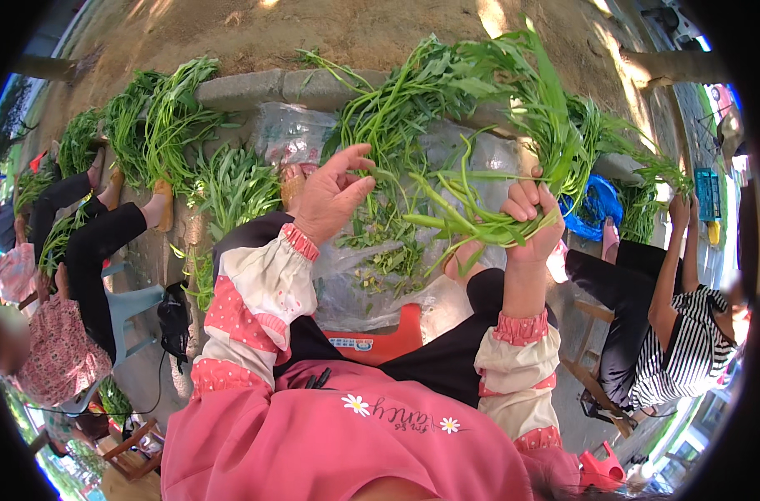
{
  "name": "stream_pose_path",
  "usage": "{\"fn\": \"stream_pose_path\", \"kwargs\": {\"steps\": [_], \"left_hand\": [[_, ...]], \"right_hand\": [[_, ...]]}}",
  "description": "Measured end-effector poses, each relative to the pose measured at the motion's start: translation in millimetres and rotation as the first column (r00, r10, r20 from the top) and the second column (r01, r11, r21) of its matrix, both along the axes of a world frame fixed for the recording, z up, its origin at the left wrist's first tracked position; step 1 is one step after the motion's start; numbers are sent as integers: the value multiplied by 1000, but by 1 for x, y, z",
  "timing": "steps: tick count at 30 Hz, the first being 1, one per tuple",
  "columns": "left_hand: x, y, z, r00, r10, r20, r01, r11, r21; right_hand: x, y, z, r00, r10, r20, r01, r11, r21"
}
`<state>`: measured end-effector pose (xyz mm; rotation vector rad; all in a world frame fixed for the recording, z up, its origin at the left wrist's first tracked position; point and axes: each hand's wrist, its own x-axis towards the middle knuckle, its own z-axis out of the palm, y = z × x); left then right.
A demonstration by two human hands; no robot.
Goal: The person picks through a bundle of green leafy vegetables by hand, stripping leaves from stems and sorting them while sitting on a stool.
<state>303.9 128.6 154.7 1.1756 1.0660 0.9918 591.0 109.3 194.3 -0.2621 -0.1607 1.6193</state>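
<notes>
My right hand [531, 216] grips a bunch of leafy green stems [461, 210], which look like water spinach. Their cut ends point left, and the leafy tops [533, 94] rise past my fist and arch away from me. To the left, my left hand [333, 194] hovers with thumb and fingers apart. A narrow leaf shows close to its fingertips; whether it touches them I cannot tell. Below both hands, plucked leaves [395, 257] lie scattered on a clear plastic sheet [342, 294]. Beyond them, a large heap of the same greens [405, 109] leans over the kerb.
A stone kerb [242, 91] runs across the far side, with more bundles [173, 119] on it at left. Seated people handle greens on both sides. A red plastic stool [386, 344] shows between my knees. A blue plastic bag [596, 200] lies at right.
</notes>
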Motion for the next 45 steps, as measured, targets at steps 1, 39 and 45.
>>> {"fn": "stream_pose_path", "kwargs": {"steps": [1, 39, 45], "left_hand": [[-1, 2, 0, 1000, -19, 13, 19, 1000, -5], [-6, 7, 16, 982, 120, -147, -110, 991, 75], [25, 2, 33, 988, -111, -104, 118, 991, 56]], "right_hand": [[-1, 0, 0, 1000, 7, -3, -7, 1000, 5], [-22, -3, 3, 968, 10, 252, 25, 991, -135], [-37, -5, 3, 851, 74, 520, 0, 990, -142]]}}
